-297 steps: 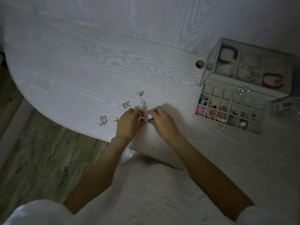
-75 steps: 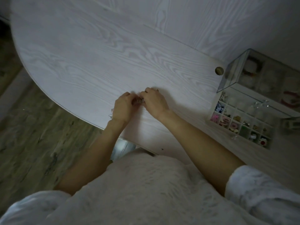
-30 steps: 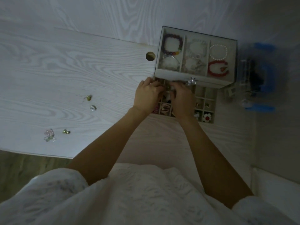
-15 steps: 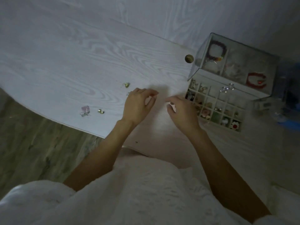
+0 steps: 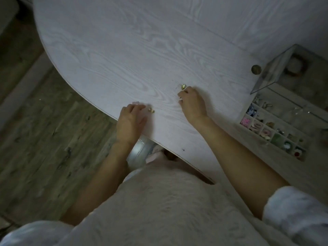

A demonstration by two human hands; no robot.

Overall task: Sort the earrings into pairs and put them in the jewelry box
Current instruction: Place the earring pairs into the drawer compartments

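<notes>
Two hands are seen over a pale wood-grain desk point(image 5: 124, 50) in dim light. The left hand point(image 5: 130, 121) is laid near the desk's front edge with its fingers bent down over a pale pink earring point(image 5: 136, 103), of which only a sliver is shown past the fingertips; whether that earring is actually pinched cannot be told. A small gold earring point(image 5: 151, 110) is found on the desk just beside the left hand's thumb side, apart from it by a narrow gap. The right hand point(image 5: 192, 103) is curled, knuckles up, further in on the desk; something small and pale is glimpsed between its fingertips, but whether anything is gripped cannot be told. A second gold earring point(image 5: 183, 86) is seen lying just beyond the right hand's fingertips, close to touching.

The jewelry box point(image 5: 276, 121) is placed at the right edge of the view, well apart from both hands. Its clear upper tier is blurred, and its lower drawer is pulled out, showing a grid of small compartments in which pink, blue, green, white and red pieces are kept. A round brass-coloured grommet point(image 5: 256, 69) is set into the desk just left of the box.

No brand, label or writing can be read anywhere.
</notes>
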